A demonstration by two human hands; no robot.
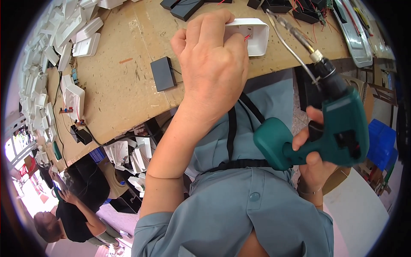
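I judge the white housing light, stiff, smooth; I'd hold its walls, sparing the fragile-looking red wire inside. It is over the bench, near the edge, resting or lifted I can't tell. My left hand, palm down, curls around its left end; my right hand wraps the green drill by its handle, bit slanting forward-left

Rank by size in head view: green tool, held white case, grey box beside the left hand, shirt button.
1. Green tool (nearness may enlarge it)
2. White case (partly covered)
3. Grey box
4. Shirt button
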